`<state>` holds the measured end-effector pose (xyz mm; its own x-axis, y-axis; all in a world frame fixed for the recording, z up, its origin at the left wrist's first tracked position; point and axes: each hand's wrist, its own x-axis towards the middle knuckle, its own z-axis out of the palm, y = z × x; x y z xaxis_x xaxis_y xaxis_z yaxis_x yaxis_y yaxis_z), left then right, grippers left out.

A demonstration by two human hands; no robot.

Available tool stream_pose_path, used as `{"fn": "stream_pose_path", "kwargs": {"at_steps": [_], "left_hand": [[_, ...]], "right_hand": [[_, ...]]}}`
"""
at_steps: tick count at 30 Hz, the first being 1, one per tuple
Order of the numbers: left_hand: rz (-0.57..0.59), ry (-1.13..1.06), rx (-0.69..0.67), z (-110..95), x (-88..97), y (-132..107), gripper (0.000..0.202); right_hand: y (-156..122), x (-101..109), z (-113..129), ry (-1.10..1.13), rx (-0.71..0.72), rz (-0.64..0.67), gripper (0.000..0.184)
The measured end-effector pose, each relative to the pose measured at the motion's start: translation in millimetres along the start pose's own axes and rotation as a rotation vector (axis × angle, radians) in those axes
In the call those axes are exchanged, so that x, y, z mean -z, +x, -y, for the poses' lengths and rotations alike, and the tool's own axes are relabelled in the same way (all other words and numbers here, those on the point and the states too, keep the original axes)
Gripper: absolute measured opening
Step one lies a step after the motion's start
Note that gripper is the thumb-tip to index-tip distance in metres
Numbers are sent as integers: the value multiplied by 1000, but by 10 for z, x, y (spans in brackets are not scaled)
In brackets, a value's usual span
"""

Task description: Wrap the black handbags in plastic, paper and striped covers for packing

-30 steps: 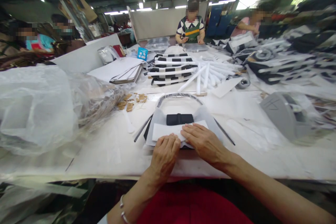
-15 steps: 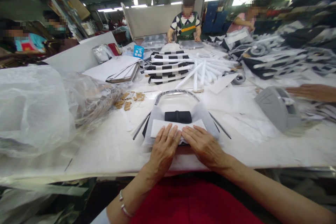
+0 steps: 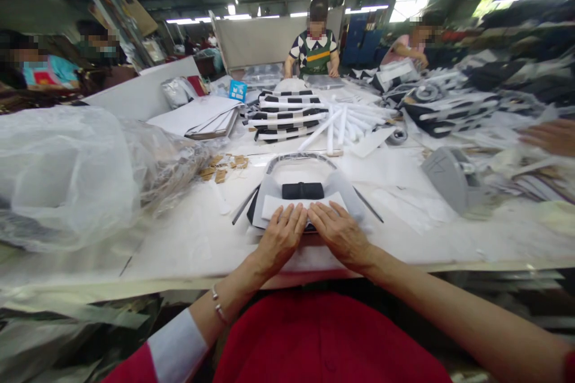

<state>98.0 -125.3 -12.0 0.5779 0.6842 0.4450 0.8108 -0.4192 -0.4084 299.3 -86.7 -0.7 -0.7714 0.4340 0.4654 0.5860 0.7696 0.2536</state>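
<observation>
My left hand (image 3: 282, 232) and my right hand (image 3: 338, 232) lie side by side, fingers stretched flat on a folded white sheet (image 3: 271, 205). The sheet rests on a handbag (image 3: 257, 206) lying on the table, partly covered by thin whitish wrapping. Beyond my fingertips a rolled black strap or pouch (image 3: 302, 191) sits on the wrapping, with a band round its middle. The bag's wrapped handle (image 3: 300, 157) arches away from me. Dark narrow straps (image 3: 369, 206) stick out at both sides. My palms hide the bag's near edge.
Clear plastic bags (image 3: 67, 179) heap up at left, near small brown tags (image 3: 220, 169). White tubes and black-and-white striped pieces (image 3: 287, 115) are stacked ahead. A grey tape dispenser (image 3: 449, 179) stands at right, with another person's hand (image 3: 550, 136) beyond it. A co-worker (image 3: 317, 51) stands across the table.
The camera view has shifted slightly. My hands stay flat on the white sheet, with the fingers a little further over it. The other person's hand at right has moved away from the tape dispenser.
</observation>
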Motion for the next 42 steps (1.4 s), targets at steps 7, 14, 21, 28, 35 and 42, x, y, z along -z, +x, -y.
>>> {"fn": "stream_pose_path", "kwargs": {"at_steps": [7,14,21,28,35,42], "left_hand": [[140,50,-64,14,41,56,44],[67,-66,-89,197,69,165,43],[71,-56,-64,174,-18,137,48],[32,-97,69,248,-41,172,61],[-171,-73,121,374,27,380,35],[-275,-101,29,455,31,326,30]], "right_hand": [[11,-18,-36,29,-1,34,42],[66,54,-18,-40,-97,-35,48],[161,-58,-56,-111,-33,-24,26],[446,168,-188,-32,-12,142,19],[690,446,-219,50,-123,253,39],[420,250,-114,-155,-110,-37,43]]}}
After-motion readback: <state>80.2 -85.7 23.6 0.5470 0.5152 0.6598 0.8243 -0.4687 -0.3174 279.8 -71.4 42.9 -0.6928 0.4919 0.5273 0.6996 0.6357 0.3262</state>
